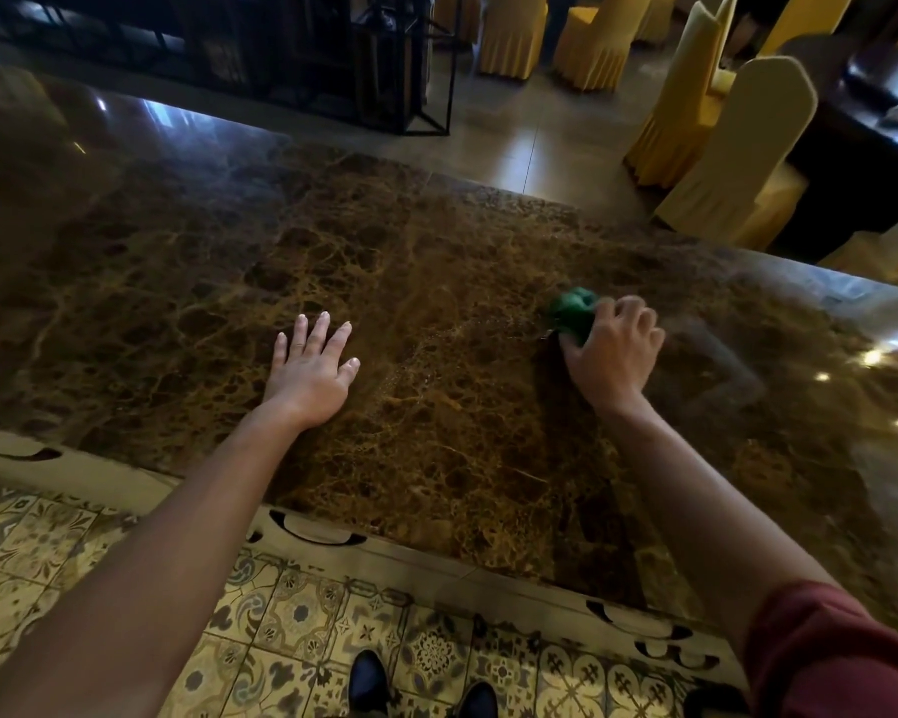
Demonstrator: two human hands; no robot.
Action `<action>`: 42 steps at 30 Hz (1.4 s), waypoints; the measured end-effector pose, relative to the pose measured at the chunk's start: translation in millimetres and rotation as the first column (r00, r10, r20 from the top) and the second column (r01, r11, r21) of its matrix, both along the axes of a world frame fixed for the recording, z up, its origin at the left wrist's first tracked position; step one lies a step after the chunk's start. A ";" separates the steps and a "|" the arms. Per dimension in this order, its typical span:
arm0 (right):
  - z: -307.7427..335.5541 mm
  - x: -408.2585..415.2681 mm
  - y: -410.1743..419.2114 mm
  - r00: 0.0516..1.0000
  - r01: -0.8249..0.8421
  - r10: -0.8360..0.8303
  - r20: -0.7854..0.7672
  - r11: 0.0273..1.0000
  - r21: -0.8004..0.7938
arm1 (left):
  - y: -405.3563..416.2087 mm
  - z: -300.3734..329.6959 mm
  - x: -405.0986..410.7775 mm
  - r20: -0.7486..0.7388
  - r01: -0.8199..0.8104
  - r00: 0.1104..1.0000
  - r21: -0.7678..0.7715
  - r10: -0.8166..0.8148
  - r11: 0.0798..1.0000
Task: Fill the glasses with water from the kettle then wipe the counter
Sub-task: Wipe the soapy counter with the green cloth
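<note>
A brown marble counter (pixel 426 282) fills the middle of the head view. My right hand (pixel 613 355) presses a bunched green cloth (pixel 574 310) onto the counter right of centre, its fingers closed around the cloth. My left hand (pixel 312 370) lies flat on the counter left of centre, fingers spread, holding nothing. No kettle and no glasses are in view.
Beyond the counter's far edge stand several chairs in yellow covers (pixel 737 147) and a black metal frame (pixel 416 64). Below the near edge is patterned floor tile (pixel 302 634) with my dark shoes (pixel 369 681). Light glints off the counter at the right (pixel 872 357).
</note>
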State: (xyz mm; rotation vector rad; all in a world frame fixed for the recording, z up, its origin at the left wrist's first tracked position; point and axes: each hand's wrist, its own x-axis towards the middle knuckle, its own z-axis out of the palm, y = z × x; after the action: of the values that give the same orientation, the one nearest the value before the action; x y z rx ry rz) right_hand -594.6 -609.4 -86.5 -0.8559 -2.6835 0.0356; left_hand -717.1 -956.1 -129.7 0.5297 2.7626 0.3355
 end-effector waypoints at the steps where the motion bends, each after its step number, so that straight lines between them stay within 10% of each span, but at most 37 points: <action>1: -9.4 -1.0 -3.2 1.000 -0.001 0.001 0.031 1.000 -0.019 | 0.3 0.6 0.5 0.001 0.002 1.000 -0.001 -0.002 1.000; 8: -31.5 -40.9 -14.1 0.987 0.073 -0.108 -0.116 0.960 -0.271 | -0.6 2.1 0.1 0.012 0.011 1.000 -0.011 -0.011 1.000; 17: -32.3 -71.4 -99.2 0.948 -0.308 0.317 -0.017 0.906 -0.291 | -1.5 7.1 -6.4 0.093 -0.001 0.996 0.012 0.000 1.000; 30: -17.3 108.8 -197.9 0.563 -0.760 0.792 -0.234 0.385 -0.523 | -0.4 5.9 -6.4 0.058 -0.013 0.998 0.019 0.012 1.000; 35: 21.9 132.0 -171.4 0.708 -0.598 0.609 -0.357 0.249 -0.762 | -0.2 5.3 -4.6 0.001 -0.001 1.000 -0.017 0.001 1.000; 42: 44.6 107.1 -91.1 0.923 -0.368 0.023 -0.385 0.348 -0.862 | 1.9 8.3 -3.1 0.012 -0.019 1.000 0.008 0.019 1.000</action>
State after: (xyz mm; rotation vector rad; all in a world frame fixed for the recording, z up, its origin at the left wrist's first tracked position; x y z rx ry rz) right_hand -487.5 -700.6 -41.9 -0.6355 -2.2445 1.7684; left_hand -720.3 -954.2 -121.4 0.5013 2.7573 0.3527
